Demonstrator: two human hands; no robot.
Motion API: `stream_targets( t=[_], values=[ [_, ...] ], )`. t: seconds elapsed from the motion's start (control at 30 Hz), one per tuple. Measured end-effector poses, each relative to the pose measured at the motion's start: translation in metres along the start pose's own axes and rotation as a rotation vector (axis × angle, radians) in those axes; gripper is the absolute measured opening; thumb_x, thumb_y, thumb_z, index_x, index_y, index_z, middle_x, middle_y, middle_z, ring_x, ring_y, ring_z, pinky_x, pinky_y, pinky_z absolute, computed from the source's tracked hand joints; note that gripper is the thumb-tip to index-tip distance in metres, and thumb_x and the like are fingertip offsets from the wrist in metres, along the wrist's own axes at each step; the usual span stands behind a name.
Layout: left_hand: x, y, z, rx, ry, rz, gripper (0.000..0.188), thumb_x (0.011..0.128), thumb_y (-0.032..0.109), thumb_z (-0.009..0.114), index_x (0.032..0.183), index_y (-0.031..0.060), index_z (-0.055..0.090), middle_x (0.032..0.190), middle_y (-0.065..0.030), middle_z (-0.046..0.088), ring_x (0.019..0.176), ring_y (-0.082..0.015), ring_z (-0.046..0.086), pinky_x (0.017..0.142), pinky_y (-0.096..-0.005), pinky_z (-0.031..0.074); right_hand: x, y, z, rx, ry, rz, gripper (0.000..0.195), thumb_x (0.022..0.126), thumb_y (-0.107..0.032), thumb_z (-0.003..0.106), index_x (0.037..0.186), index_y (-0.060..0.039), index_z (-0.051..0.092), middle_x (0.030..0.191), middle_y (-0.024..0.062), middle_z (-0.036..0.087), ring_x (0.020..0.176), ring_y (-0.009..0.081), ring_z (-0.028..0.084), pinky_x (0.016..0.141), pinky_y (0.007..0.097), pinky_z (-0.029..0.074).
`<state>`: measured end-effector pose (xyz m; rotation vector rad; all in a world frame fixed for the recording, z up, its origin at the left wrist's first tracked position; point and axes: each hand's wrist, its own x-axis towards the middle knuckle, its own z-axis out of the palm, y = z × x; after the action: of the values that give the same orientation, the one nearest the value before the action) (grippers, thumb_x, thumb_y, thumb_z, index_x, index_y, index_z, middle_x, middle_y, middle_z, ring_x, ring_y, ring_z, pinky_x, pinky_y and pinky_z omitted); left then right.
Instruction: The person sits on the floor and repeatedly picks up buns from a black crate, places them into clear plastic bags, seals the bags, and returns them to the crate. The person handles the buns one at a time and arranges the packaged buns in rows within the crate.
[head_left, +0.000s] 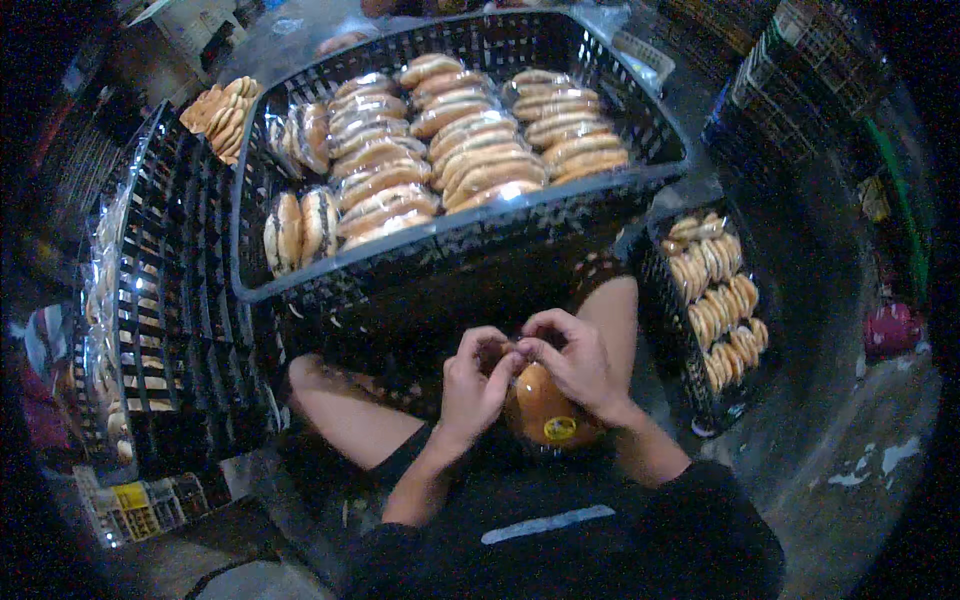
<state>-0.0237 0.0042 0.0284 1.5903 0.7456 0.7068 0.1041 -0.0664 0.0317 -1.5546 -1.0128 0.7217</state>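
A round bread in a clear plastic bag (551, 409), with a yellow label, hangs between my wrists above my lap. My left hand (480, 382) pinches the bag's gathered mouth with thumb and forefinger. From the other side my right hand (574, 360) grips the same spot, its fingertips touching those of the left. Just what the fingertips do with the plastic is too small to tell. Beyond my knees, a large black plastic crate (450, 244) holds rows of flat round breads (487, 150) in clear bags.
At the left stands a black crate (154, 360) with bagged breads. A smaller black crate (701, 397) of bread rows is on the right. More flat breads (225, 116) lie behind the left crate. Stacked crates (787, 82) stand at the upper right; a dark red object (892, 330) lies below them.
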Motion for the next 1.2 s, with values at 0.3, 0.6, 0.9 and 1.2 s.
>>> stream_targets(
  t=[0.3,0.6,0.9,1.2],
  values=[
    [-0.037,-0.022,0.003,0.573,-0.341,-0.062,0.012,0.081,0.008,0.055,0.086,-0.0023,0.057,0.084,-0.0130,0.056,0.079,-0.0239,0.057,0.069,-0.0309,0.045,-0.052,0.026,0.000,-0.532,-0.200,-0.090,0.020,0.068,-0.009,0.057,0.087,-0.0044,0.057,0.080,0.0098,0.055,0.081,0.0285,0.050,0.070,0.0377,0.043],
    [-0.052,-0.068,0.025,0.056,-0.300,-0.169,0.024,0.087,0.021,0.049,0.091,-0.0016,0.056,0.096,-0.0132,0.054,0.087,-0.0205,0.052,0.080,-0.0310,0.042,-0.076,0.034,-0.015,-0.601,-0.313,0.139,0.026,0.076,-0.016,0.056,0.095,0.0012,0.055,0.093,0.0172,0.053,0.092,0.0307,0.052,0.079,0.0378,0.044],
    [-0.028,-0.040,0.092,-0.051,0.286,0.220,0.032,0.087,0.028,0.048,0.084,-0.0032,0.056,0.085,-0.0141,0.057,0.077,-0.0224,0.055,0.072,-0.0313,0.044,-0.041,0.093,-0.063,-0.103,0.326,0.114,0.066,0.079,-0.048,0.056,0.117,0.0028,0.039,0.076,0.0103,0.053,0.067,0.0217,0.051,0.066,0.0344,0.042],
    [-0.016,-0.035,0.065,0.008,0.308,0.055,0.019,0.087,0.014,0.048,0.086,-0.0032,0.057,0.083,-0.0090,0.056,0.079,-0.0172,0.053,0.072,-0.0269,0.042,-0.028,0.392,-0.177,-0.532,-0.113,0.352,0.034,0.079,-0.028,0.057,0.099,-0.0007,0.057,0.097,0.0219,0.059,0.091,0.0385,0.055,0.076,0.0424,0.045]
  ],
)
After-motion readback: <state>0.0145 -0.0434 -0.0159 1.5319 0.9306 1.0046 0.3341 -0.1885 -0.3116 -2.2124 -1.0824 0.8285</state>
